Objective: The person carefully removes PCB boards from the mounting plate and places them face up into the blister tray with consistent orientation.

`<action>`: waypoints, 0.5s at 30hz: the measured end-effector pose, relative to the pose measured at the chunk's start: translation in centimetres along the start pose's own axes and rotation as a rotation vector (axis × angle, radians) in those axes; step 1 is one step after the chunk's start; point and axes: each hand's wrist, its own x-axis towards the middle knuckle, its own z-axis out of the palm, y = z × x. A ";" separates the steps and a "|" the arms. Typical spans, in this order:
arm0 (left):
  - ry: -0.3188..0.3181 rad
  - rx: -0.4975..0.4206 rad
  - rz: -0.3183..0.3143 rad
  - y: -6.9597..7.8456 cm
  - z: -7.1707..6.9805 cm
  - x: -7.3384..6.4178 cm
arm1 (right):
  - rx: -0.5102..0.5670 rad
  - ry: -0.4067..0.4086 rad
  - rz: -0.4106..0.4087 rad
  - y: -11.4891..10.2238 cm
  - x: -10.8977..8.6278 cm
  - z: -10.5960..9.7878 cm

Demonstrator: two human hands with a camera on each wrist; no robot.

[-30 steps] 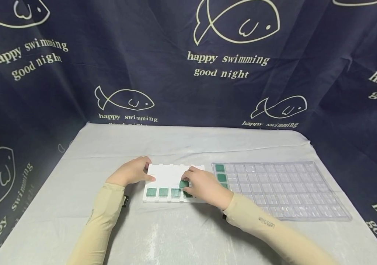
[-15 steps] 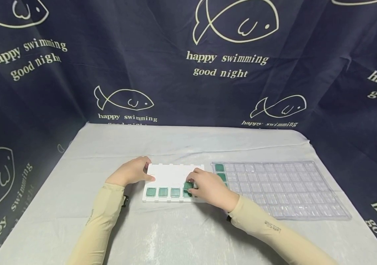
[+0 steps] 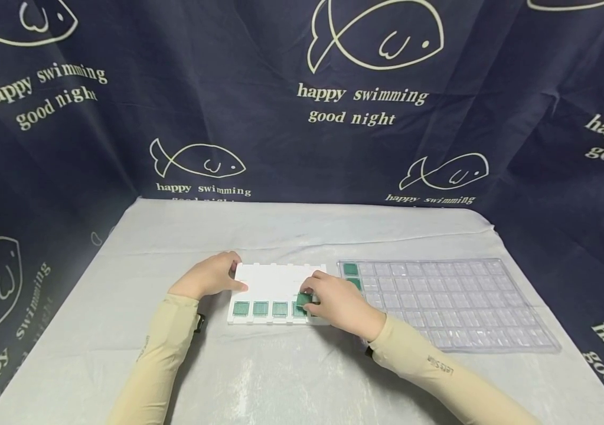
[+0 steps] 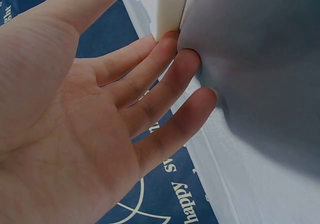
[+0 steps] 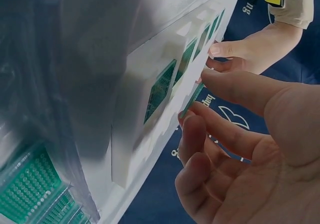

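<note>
My left hand (image 3: 210, 276) holds the left end of a white slotted tray (image 3: 267, 278), thumb on its top and fingers at its edge. In the left wrist view the fingertips (image 4: 170, 44) touch the tray's pale side. Between the thumb and fingers of my right hand (image 3: 339, 301) is a small green square circuit board (image 3: 303, 301), tilted above the tray's front row. The right wrist view shows this board (image 5: 192, 100) edge-on. Several green boards (image 3: 260, 309) lie in that row, left of the right hand. The hand partly hides the row's right end.
A clear compartment tray (image 3: 424, 286) lies to the right, partly under my right forearm. Green boards (image 3: 351, 269) occupy its left column. The pale cloth-covered table (image 3: 259, 378) extends around both trays; a dark fish-print curtain (image 3: 280, 118) stands behind.
My right hand has shifted slightly right and toward me with the green circuit board, mostly in the first half second. The left hand stays on the white tray.
</note>
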 end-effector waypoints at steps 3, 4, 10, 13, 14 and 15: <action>-0.001 0.000 0.002 0.1 -0.1 -0.1 | 0.006 -0.005 0.005 0.0 -0.1 -0.1; -0.001 0.000 0.005 0.1 -0.1 -0.1 | 0.009 -0.006 0.007 0.0 -0.2 -0.2; 0.004 0.006 0.009 0.2 -0.1 -0.1 | 0.008 -0.007 0.012 0.1 -0.6 -0.3; 0.005 0.008 0.008 0.1 0.0 -0.1 | -0.003 -0.002 0.005 0.3 -0.9 -0.2; 0.004 0.008 0.008 0.2 0.0 -0.1 | -0.007 0.000 0.005 0.3 -1.0 -0.2; 0.004 0.007 0.009 0.2 0.0 -0.1 | -0.009 0.002 0.006 0.4 -1.1 -0.2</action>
